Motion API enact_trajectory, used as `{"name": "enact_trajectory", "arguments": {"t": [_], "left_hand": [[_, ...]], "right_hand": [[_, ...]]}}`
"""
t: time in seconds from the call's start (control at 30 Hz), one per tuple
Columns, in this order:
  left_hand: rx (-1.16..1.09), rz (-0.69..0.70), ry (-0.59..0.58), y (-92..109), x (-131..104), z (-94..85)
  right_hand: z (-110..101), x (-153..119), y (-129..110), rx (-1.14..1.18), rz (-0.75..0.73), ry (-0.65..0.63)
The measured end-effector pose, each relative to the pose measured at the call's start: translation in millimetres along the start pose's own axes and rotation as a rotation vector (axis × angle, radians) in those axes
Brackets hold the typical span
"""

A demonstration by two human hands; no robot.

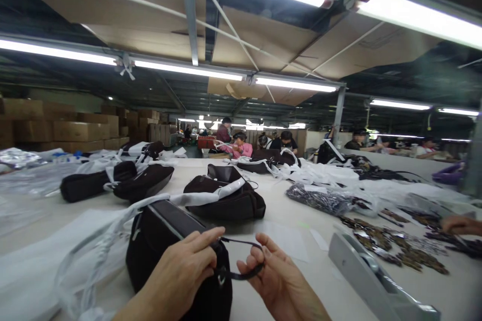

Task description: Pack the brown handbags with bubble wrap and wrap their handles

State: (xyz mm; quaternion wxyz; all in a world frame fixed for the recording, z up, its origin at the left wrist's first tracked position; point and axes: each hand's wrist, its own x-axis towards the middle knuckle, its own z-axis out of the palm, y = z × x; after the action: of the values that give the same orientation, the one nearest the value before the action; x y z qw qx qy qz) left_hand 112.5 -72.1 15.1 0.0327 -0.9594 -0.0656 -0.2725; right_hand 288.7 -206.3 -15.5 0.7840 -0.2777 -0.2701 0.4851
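A dark bag (161, 235) with a pale wrapped handle lies on the white table in front of me. My left hand (184, 266) rests over its right end, fingers bent and pressed near the base of a thin black strap (241, 277). The strap loops out from the bag's end to my right hand (274, 271), whose fingers are curled round the loop. What my left fingertips hold, if anything, is hidden behind the hand. Just behind lies another dark bag (226, 195), its wrapped handle across it.
More dark bags (143, 183) lie at the back left beside clear plastic. A grey tape dispenser (369, 281) stands at the right, near brown patterned pieces (406, 246). Another person's hand (461, 224) reaches in at the right edge. Several people work farther back.
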Motion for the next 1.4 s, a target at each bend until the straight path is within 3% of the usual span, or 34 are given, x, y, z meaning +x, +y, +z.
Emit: {"name": "enact_trajectory", "arguments": {"t": [0.2, 0.33, 0.47, 0.53, 0.7, 0.8, 0.9, 1.03, 1.13, 1.2, 1.27, 1.4], "left_hand": [[0.061, 0.136, -0.074, -2.9, 24.8, 4.3], [-0.176, 0.171, -0.115, -7.0, 40.6, 10.7], [-0.229, 0.100, -0.030, -9.0, 43.0, 29.8], [-0.213, 0.075, 0.008, -9.2, 42.1, 37.6], [-0.172, 0.059, 0.052, -8.3, 43.1, 43.1], [-0.173, 0.043, 0.078, -6.4, 44.4, 44.4], [-0.165, 0.027, 0.109, -2.9, 44.9, 47.6], [-0.094, 0.110, 0.134, 1.4, 45.5, 52.9], [-0.116, 0.135, 0.163, -0.9, 47.3, 58.4], [-0.132, 0.130, 0.182, -5.9, 49.3, 64.4], [-0.134, 0.114, 0.222, -12.0, 51.7, 72.5], [-0.116, 0.119, 0.321, -21.4, 56.5, 90.6]], "right_hand": [[-24.4, -12.0, 2.1, -0.205, -0.089, -0.043], [-35.0, -13.8, 3.7, -0.329, -0.168, 0.071], [-41.9, -6.6, 4.1, -0.566, -0.280, 0.163], [-45.5, -2.8, 1.3, -0.823, -0.435, 0.113], [-52.1, 6.9, -14.0, -1.488, -1.002, -0.123], [-51.8, 12.3, -21.1, -1.688, -1.122, -0.121], [-49.2, 13.0, -22.2, -1.782, -1.115, -0.088], [-49.1, 8.1, -18.0, -1.818, -1.065, -0.008], [-59.2, 10.2, -19.2, -1.706, -0.833, -0.062], [-75.9, 18.9, -26.2, -1.651, -0.557, -0.025], [-102.4, 33.9, -38.3, -1.689, -0.318, 0.145], [-171.9, 74.2, -66.1, -1.890, -0.130, 0.494]]}}
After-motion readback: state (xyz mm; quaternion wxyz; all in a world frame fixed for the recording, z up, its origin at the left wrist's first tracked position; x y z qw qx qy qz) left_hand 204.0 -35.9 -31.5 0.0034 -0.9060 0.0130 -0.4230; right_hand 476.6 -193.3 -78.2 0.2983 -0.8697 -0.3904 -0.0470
